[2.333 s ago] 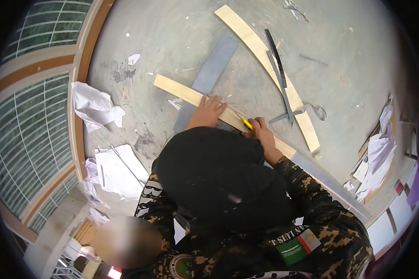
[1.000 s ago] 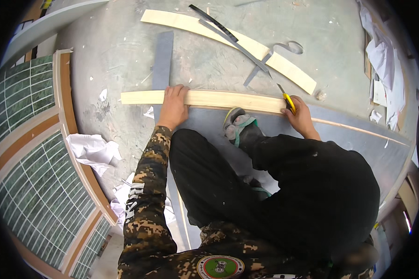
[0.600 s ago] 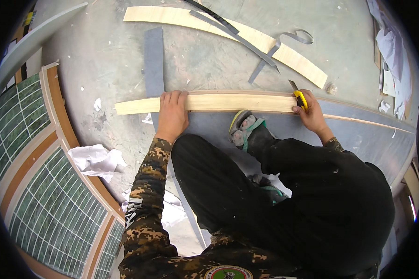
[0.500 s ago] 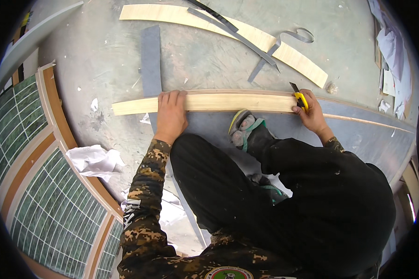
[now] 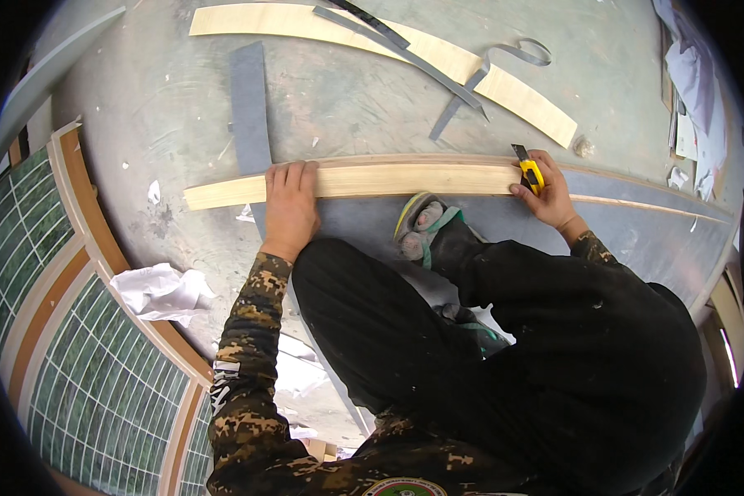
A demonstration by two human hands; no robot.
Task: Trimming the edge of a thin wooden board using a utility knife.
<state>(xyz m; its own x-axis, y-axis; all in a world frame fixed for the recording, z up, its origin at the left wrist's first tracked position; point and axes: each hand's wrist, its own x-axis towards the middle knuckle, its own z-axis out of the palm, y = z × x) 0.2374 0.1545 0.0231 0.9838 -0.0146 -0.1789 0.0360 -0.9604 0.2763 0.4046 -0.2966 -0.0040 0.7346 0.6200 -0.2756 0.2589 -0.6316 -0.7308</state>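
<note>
A pale wooden strip (image 5: 413, 179) lies crosswise in front of me on a large grey sheet (image 5: 355, 217). My left hand (image 5: 292, 207) grips it toward its left end, fingers curled over the far edge. At its right end, my right hand (image 5: 546, 192) is closed around a yellow utility knife (image 5: 531, 172), dark blade pointing away from me. The thumb and fingers of that hand also touch the strip's end. My sandalled foot (image 5: 426, 227) rests on the sheet close to the strip's near edge.
Beyond the strip lie a curved pale wooden board (image 5: 525, 101), thin grey offcuts (image 5: 442, 78) and a flat grey strip (image 5: 250, 103). Wood-framed panels with green gridded faces (image 5: 107, 372) stand at left, beside crumpled white paper (image 5: 164, 291). More paper and sheeting (image 5: 693, 91) lie at far right.
The whole scene has shifted slightly left in the picture. Both hands keep their places on the wooden strip, and the knife stays in my right hand.
</note>
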